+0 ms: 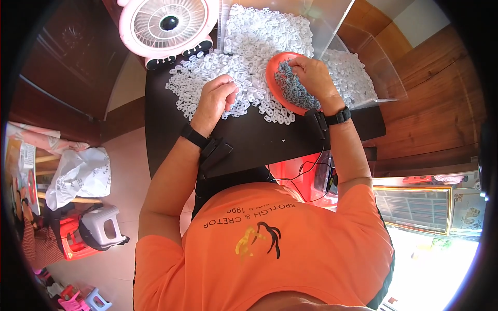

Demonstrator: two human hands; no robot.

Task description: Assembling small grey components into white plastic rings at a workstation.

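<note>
Over a loose pile of small white oval plastic pieces with holes point(194, 78), my left hand point(214, 99) is closed, its fingers curled toward the thumb. Whatever it pinches, if anything, is too small to make out. My right hand point(314, 78) is at an orange-red plate point(272, 83), its thumb and fingers pressed together at the top of a heap of small grey screw-like pieces point(294, 90). Its fingertips are partly hidden, so what they grip cannot be seen. The plate sits among the white pieces, to the right of my left hand.
A pink fan point(168, 23) stands at the table's far left. Clear plastic bins point(332, 26) with more white pieces are at the back and right. The dark table point(249, 137) has its near edge at my body. Cables point(306, 173) hang below; stools point(104, 228) stand left.
</note>
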